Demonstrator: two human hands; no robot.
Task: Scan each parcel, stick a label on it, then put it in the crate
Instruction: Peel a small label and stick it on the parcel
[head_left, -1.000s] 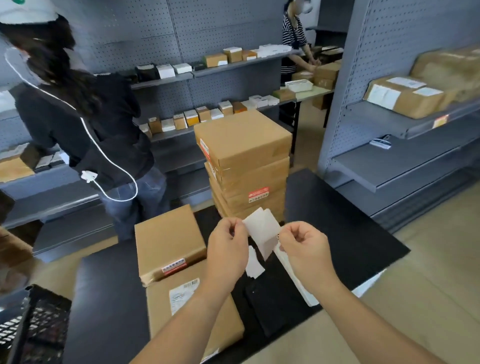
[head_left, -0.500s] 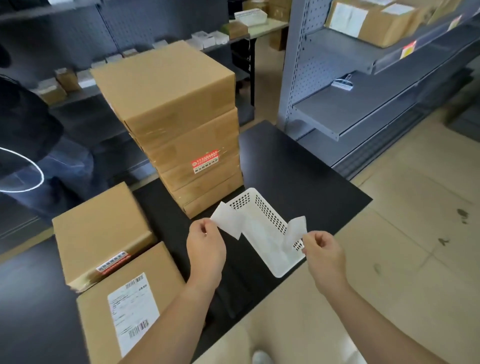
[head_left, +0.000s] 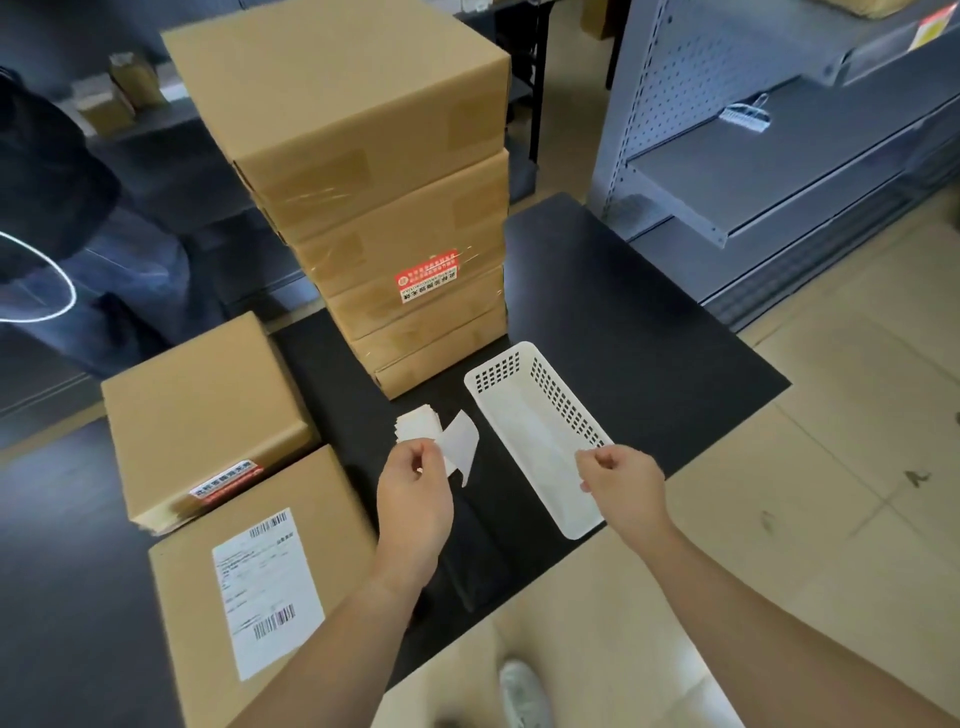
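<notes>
Your left hand (head_left: 415, 499), at frame centre, pinches a curled white label (head_left: 460, 441) above the black table (head_left: 623, 322). Your right hand (head_left: 623, 488), fingers curled, hovers over the white basket (head_left: 498, 371) right of centre; whether it grips anything cannot be told. The labelled parcel (head_left: 260, 587) lies lower left, a second parcel (head_left: 202, 415) just above it, the parcel stack (head_left: 363, 182) upper centre.

Left hand (head_left: 415, 493), right hand (head_left: 623, 488): pinch grips.

I record brown cardboard parcels (head_left: 363, 156) on a black table (head_left: 623, 322); the nearest bears a white label (head_left: 267, 590) with black barcodes — basket (head_left: 491, 375) white, hole-patterned, stack sticker (head_left: 427, 277) red and white.
</notes>
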